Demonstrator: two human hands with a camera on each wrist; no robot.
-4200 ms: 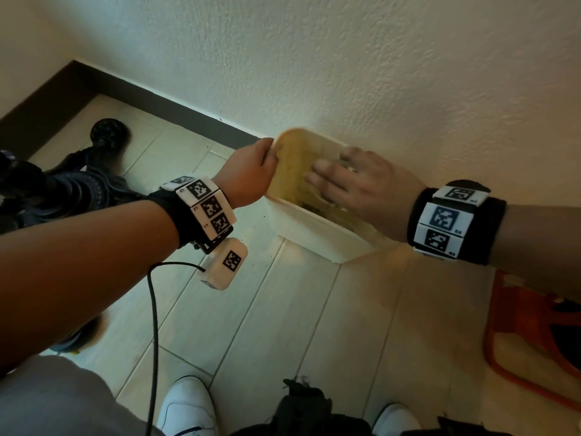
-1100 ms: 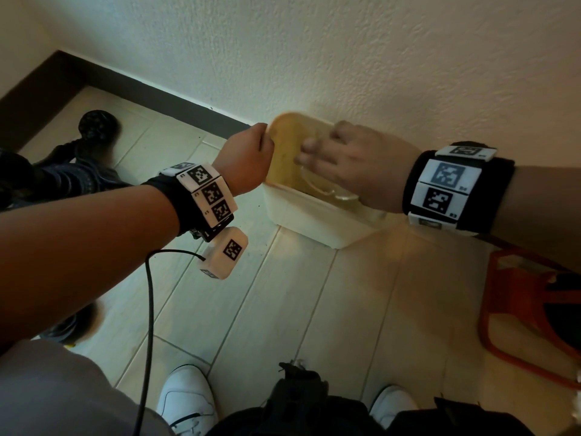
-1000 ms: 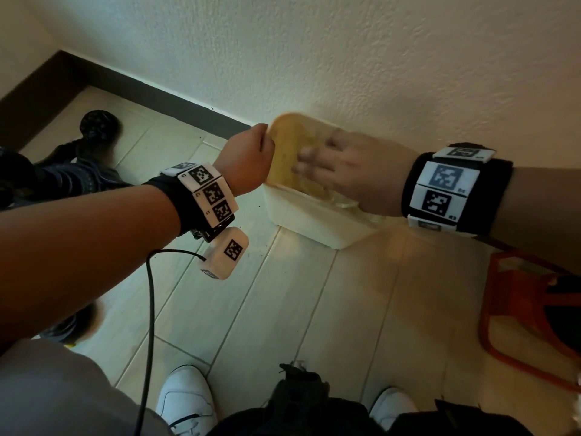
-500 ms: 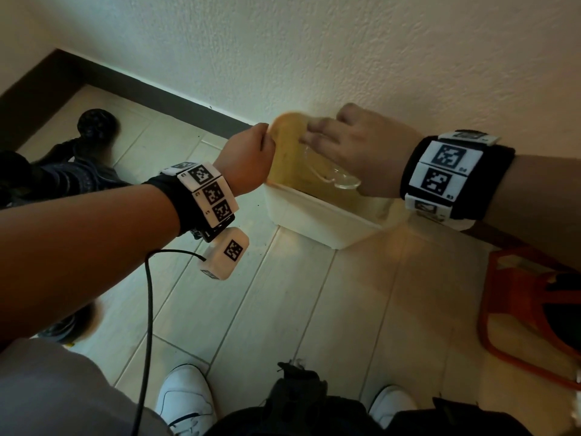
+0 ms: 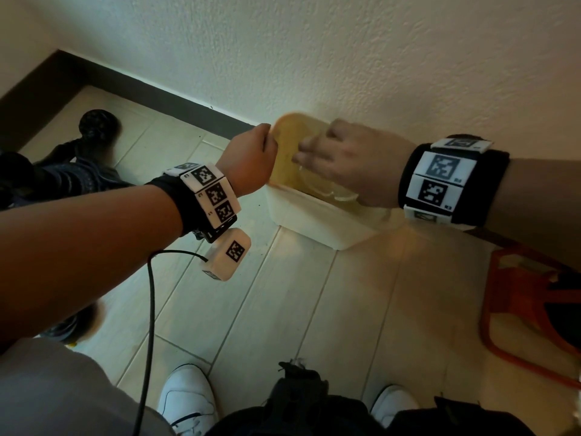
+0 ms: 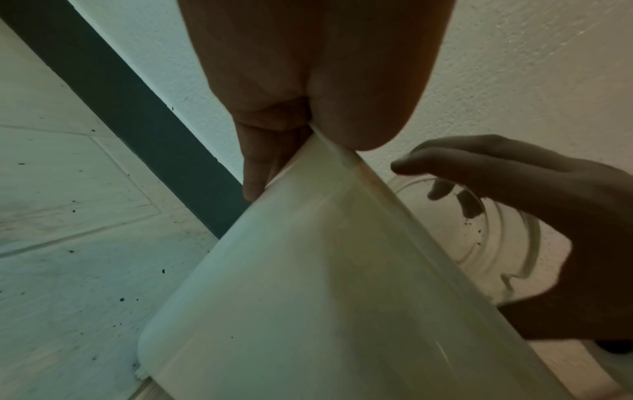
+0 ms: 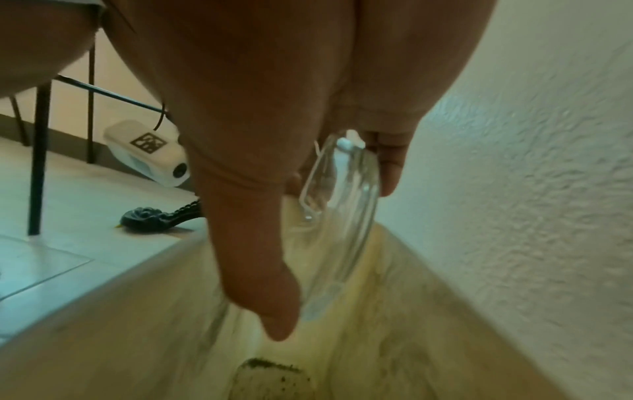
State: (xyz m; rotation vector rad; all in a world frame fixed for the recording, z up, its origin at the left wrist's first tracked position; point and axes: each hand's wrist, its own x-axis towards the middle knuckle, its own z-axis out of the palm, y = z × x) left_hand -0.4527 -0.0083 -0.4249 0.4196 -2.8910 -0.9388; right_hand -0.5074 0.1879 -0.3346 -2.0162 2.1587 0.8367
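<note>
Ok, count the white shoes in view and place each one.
2. The left shoe lies at the head view's bottom edge beside the black cable; the right shoe lies there too, past the dark fabric. Both are partly cut off; the wrist views show none.

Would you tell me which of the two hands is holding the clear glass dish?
The right hand: it grips the glass dish, tipped on edge over the open bin, while the left hand only pinches the bin's raised lid.

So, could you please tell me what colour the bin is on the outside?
The bin is white outside; the head view shows it best.
</note>
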